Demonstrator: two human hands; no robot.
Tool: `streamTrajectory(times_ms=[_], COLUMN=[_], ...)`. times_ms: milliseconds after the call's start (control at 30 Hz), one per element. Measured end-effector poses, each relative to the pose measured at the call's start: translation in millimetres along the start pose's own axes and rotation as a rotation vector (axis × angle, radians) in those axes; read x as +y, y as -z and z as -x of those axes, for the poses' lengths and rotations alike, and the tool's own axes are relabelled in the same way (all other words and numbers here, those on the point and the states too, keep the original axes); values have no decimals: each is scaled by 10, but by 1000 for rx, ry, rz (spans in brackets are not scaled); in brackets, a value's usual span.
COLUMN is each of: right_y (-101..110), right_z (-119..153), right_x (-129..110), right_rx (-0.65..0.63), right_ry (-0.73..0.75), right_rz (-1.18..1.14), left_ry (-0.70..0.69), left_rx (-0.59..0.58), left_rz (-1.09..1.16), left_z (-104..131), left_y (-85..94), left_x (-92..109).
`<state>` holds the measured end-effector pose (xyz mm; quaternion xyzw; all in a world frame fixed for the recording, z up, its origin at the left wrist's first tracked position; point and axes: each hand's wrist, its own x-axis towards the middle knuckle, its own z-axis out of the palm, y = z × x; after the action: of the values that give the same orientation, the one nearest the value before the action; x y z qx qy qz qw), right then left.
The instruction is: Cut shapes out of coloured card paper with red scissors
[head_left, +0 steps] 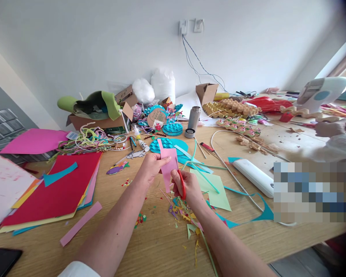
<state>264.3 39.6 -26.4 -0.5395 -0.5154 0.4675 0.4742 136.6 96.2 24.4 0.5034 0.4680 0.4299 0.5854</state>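
Pinched in my left hand (155,168) is a piece of pink paper (168,157), held upright above the middle of the table. My right hand (189,187) grips a pair of scissors with red handles (182,185). The dark blades point up along the paper's right side; whether they are apart I cannot tell. Below my hands lie small colourful paper scraps (180,211). A light green sheet (215,188) rests beside my right hand. Behind the pink paper are blue paper pieces (181,145), one of them textured.
Stacked coloured paper (54,188) and a pink strip (81,223) lie left, with a phone (3,261) at the near corner. A grey thermos (194,119), glue bottle (144,146) and egg cartons (230,107) stand further back. A white power strip (253,177) with its cable lies right.
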Motion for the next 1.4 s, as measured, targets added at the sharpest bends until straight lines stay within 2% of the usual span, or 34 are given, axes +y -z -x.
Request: streamTrajectory(times_ms=[167, 400, 700, 1033, 1400], right_y=[9, 10, 1, 7, 15], right_z=[-6, -3, 11, -14, 1], right_x=[-18, -29, -89, 2, -14], right_rx=[2, -6, -8, 11, 6], right_ry=[-19, -6, -44, -3, 35], right_rz=[-22, -32, -48, -76, -60], left_ry=[13, -4, -32, -22, 3], left_rx=[-38, -10, -36, -86, -80], left_rz=[15, -18, -104, -130, -129], left_z=[25, 18, 11, 40, 51], left_y=[-21, -25, -16, -47, -50], left_x=[30, 28, 14, 30, 39])
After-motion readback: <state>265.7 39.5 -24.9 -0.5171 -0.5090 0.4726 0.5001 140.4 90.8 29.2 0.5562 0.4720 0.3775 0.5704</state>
